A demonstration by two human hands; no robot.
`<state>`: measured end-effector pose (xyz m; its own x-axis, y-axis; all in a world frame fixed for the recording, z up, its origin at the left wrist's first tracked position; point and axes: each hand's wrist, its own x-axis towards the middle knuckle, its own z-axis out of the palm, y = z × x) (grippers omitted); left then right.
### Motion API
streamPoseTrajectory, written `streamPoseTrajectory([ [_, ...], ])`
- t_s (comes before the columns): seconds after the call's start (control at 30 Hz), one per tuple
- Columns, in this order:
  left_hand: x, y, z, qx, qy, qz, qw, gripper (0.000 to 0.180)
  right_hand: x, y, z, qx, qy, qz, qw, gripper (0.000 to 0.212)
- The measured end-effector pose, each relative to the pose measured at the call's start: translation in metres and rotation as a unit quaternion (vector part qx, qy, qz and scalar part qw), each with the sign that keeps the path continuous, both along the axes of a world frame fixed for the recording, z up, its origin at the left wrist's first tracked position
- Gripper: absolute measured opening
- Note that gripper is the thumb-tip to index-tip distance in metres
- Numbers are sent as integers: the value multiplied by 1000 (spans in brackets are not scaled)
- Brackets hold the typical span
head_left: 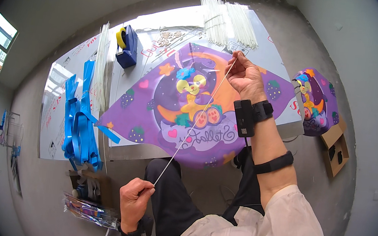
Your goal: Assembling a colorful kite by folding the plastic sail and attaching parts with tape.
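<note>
A thin white rod (pixel 191 130) slants across the picture, held at both ends. My left hand (pixel 134 201) pinches its lower end near my lap, past the table's front edge. Farther up, my right hand (pixel 246 79) pinches the upper end between thumb and fingers. Beneath the rod a purple kite sheet (pixel 147 108) with a printed yellow rabbit on an orange moon lies spread on the table. Its lower edge hangs over the front edge, and its right tip is partly behind my right hand and wrist.
Bundles of white rods (pixel 243 25) lie at the back; another bundle (pixel 101 74) is on the left beside blue strips (pixel 77 123). A blue tape dispenser (pixel 128 47) stands near small brown pieces (pixel 169 38). Right of the table are another printed sheet (pixel 316 100) and a cardboard box (pixel 335 159).
</note>
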<state>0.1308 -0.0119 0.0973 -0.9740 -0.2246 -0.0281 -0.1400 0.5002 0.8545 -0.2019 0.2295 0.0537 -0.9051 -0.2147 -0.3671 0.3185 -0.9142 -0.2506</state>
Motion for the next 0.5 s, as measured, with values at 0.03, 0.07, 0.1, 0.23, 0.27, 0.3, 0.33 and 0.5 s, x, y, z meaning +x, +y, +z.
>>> streamPoseTrajectory([
  [0.03, -2, 2, 0, 1, -4, 3, 1000, 9, -3, 2, -3, 1, -4, 3, 1000, 9],
  [0.07, -4, 5, 1, 11, -5, -11, 1000, 8, -7, 3, -5, 1, -49, -11, 999, 11],
  [0.1, -6, 7, 1, 20, -5, -25, 999, 8, -9, 0, -5, 0, -93, -24, 995, 14],
  [0.23, -20, 21, -16, 129, -55, -13, 990, 3, -4, -21, -18, 155, -33, 10, 987, 22],
  [0.27, -29, 29, -20, 133, -55, -29, 989, 3, -3, -28, -24, 213, -1, 48, 976, 20],
  [0.3, -38, 36, -23, 149, -66, -34, 986, 2, 2, -39, -28, 209, -3, 54, 976, 20],
  [0.33, -48, 44, -32, 171, -67, -35, 982, 5, 7, -48, -30, 276, 10, 91, 957, 17],
  [0.5, -121, 69, -71, 220, -90, -50, 970, 10, -13, -67, -52, 416, 26, 178, 891, 4],
])
